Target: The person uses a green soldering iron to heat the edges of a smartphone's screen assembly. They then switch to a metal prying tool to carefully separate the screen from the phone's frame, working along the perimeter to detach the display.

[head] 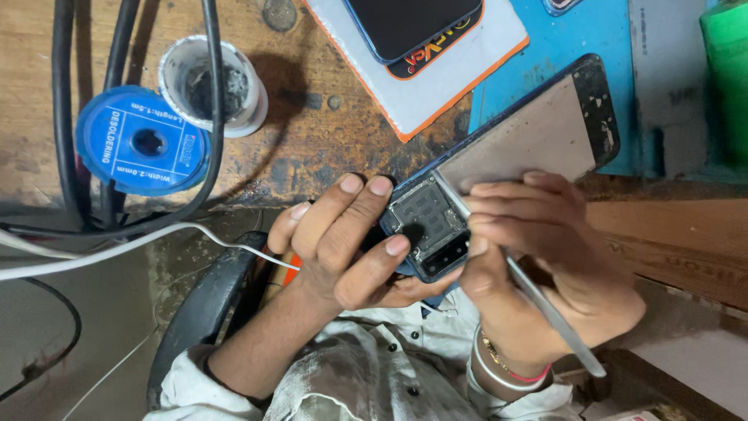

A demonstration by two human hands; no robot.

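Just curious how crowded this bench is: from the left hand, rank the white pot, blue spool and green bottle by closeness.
From the left hand:
1. White pot, up and left on the bench.
2. Blue spool, farther left beside the pot.
3. Green bottle, far top right corner.

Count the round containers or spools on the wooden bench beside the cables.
2: a blue spool at the upper left, and a white pot touching its upper right. Others may lie outside the view.

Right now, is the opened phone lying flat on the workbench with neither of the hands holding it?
No: the left hand grips the opened phone above the lap, while the right hand works metal tweezers into it.
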